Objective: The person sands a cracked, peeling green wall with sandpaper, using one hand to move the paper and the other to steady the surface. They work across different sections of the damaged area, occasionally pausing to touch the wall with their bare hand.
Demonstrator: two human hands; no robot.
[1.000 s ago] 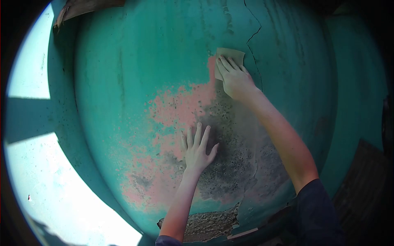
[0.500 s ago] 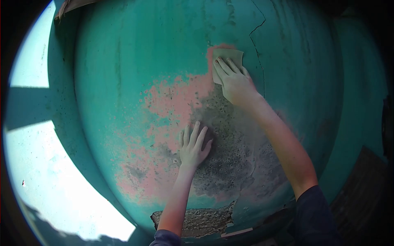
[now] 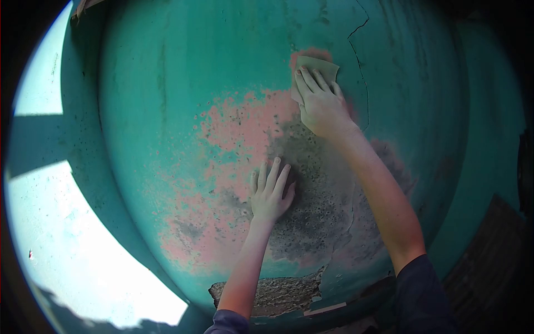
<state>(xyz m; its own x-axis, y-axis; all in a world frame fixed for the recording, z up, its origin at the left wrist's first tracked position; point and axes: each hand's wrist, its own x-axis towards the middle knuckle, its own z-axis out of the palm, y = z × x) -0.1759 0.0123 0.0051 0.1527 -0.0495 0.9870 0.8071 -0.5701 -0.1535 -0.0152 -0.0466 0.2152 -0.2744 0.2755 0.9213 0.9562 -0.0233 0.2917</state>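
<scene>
A greenish-grey sheet of sandpaper (image 3: 329,67) lies against the turquoise wall (image 3: 194,55), with the fingers of my right hand (image 3: 321,103) pressing it flat. Pink undercoat (image 3: 316,53) shows just above the sheet's top edge. Lower and to the left, my left hand (image 3: 270,192) rests on the wall with its fingers spread and nothing held. It lies between a pink, flaked area (image 3: 239,119) and a dark grey, pitted patch (image 3: 317,206). Both hands look coated with pale dust.
A thin crack (image 3: 359,58) runs down the wall right of the sandpaper. Below my left hand, broken plaster exposes a rough base (image 3: 283,295). Bright sunlight falls on the adjoining surface (image 3: 83,245) at left. A dark slatted panel (image 3: 486,250) is at lower right.
The view has shifted slightly, so the wall and both hands sit a little higher and further right. The sandpaper has tilted slightly, uncovering more pink above it. My left hand keeps its place.
</scene>
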